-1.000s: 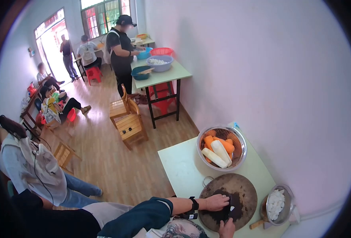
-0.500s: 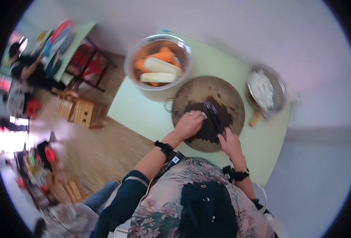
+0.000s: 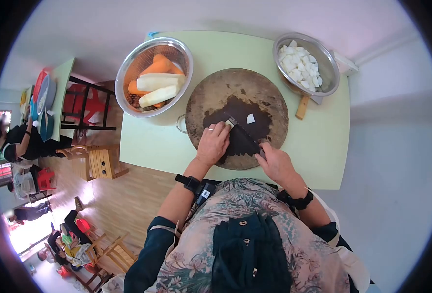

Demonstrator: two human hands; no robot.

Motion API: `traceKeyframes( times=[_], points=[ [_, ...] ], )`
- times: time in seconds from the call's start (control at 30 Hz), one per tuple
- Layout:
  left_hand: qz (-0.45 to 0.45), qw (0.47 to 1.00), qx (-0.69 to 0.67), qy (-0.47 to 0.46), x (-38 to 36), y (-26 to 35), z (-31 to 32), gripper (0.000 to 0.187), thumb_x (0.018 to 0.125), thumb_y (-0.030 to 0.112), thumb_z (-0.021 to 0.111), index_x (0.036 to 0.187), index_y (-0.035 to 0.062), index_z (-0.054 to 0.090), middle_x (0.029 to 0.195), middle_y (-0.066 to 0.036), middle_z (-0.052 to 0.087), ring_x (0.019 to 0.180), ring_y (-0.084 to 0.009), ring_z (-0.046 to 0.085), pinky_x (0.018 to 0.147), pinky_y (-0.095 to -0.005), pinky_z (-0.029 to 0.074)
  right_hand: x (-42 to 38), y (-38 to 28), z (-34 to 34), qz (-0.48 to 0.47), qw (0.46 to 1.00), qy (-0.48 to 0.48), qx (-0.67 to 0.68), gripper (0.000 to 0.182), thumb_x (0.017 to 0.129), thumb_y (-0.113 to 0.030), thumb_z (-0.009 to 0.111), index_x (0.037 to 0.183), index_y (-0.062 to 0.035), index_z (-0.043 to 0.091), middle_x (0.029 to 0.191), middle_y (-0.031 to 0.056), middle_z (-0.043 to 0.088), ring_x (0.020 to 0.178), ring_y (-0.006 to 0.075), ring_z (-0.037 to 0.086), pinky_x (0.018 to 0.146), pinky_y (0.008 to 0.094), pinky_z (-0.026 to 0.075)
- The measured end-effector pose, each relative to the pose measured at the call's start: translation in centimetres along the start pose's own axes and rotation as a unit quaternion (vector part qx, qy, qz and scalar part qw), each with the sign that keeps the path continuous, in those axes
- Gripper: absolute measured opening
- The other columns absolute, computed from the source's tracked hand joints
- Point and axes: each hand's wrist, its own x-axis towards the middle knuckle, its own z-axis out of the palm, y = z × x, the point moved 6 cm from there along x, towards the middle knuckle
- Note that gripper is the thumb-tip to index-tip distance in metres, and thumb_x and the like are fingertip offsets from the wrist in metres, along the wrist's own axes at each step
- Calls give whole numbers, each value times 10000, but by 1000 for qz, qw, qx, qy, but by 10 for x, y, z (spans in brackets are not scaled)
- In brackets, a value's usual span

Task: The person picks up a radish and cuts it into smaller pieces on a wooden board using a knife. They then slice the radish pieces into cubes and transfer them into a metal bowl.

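Observation:
My left hand [image 3: 214,144] is closed on a small piece of white radish [image 3: 229,123], pressed to the round wooden chopping board [image 3: 211,85]. In my right hand [image 3: 277,165] is the handle of a kitchen knife [image 3: 246,135]. Its dark blade slants up and left across the wet patch of the board, and the tip end meets the radish by my left fingertips. A cut white chunk [image 3: 250,118] lies loose on the board, just right of the blade. My left fingers partly hide the held radish.
Left of the board, a steel colander [image 3: 120,93] holds carrots [image 3: 156,68] and peeled white radishes [image 3: 158,96]. A steel bowl [image 3: 331,78] of cut white pieces [image 3: 299,63] stands at the back right, with a wooden handle [image 3: 302,107] jutting from beneath it. Other people are at the far left.
The camera view has shifted and steadied. The knife blade has come against the radish in my left hand, and a loose white chunk now shows on the board.

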Motion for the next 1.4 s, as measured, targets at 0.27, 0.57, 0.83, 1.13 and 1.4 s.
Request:
traceKeyframes(
  times=[0.27, 0.57, 0.83, 1.13, 1.4],
  points=[
    [15, 1000, 20, -7, -2, -1, 3, 374, 778, 71, 630, 1140, 9, 559, 1106, -140, 548, 970, -299, 543, 824, -390, 453, -9, -6, -5, 2, 1000, -23, -15, 231, 911, -225, 556, 963, -17, 471, 810, 219, 630, 739, 409, 627, 642, 490, 493],
    [12, 1000, 25, -9, -2, -1, 3, 397, 777, 76, 637, 1159, 2, 560, 1128, -141, 553, 992, -295, 540, 844, -391, 454, -8, -3, -1, -7, 998, -55, -4, 238, 917, -222, 545, 974, -7, 461, 822, 226, 628, 748, 415, 627, 654, 491, 496],
    [5, 999, 33, -29, -1, 0, 4, 376, 780, 61, 638, 1141, -16, 562, 1148, -151, 562, 996, -299, 546, 851, -391, 453, -5, -7, -1, 2, 995, -100, -13, 229, 921, -212, 545, 1006, -22, 450, 824, 213, 616, 703, 413, 616, 619, 483, 495],
    [-13, 998, 31, -62, -2, -3, 7, 369, 787, 74, 645, 1137, -23, 578, 1167, -171, 570, 1014, -303, 550, 843, -395, 449, -1, -8, -2, -15, 995, -102, -1, 217, 932, -205, 518, 949, 5, 467, 798, 219, 611, 647, 393, 632, 578, 463, 515],
    [-7, 997, 41, -61, -3, -4, 7, 385, 772, 82, 657, 1136, -22, 587, 1181, -176, 570, 1016, -303, 551, 819, -394, 443, 8, -7, 0, -17, 995, -102, 4, 199, 931, -194, 517, 937, -2, 469, 779, 209, 607, 626, 383, 630, 557, 450, 514]
  ],
)
